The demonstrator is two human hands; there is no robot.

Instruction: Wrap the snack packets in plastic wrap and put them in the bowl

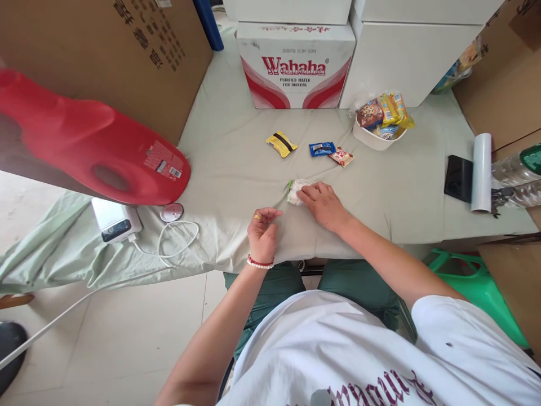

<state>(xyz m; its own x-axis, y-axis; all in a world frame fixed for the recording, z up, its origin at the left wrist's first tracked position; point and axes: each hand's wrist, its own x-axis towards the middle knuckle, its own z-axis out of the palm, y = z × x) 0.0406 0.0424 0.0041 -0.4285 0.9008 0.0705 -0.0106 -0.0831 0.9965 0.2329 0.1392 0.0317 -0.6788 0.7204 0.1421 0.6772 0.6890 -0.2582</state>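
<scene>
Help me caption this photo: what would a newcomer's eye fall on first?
Probably the big red bottle at the left, in front of a brown carton. Next, the white box lettered "Wahaha" in red, at the back of the table. Then the right hand, its fingers on a small white packet near the picture's middle.

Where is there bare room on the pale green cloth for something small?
Free: between the red plastic bottle and yellow-wrapped snack; also between the right hand and flat black object. Crowded: left front, with white rectangular device and round pink object.
</scene>
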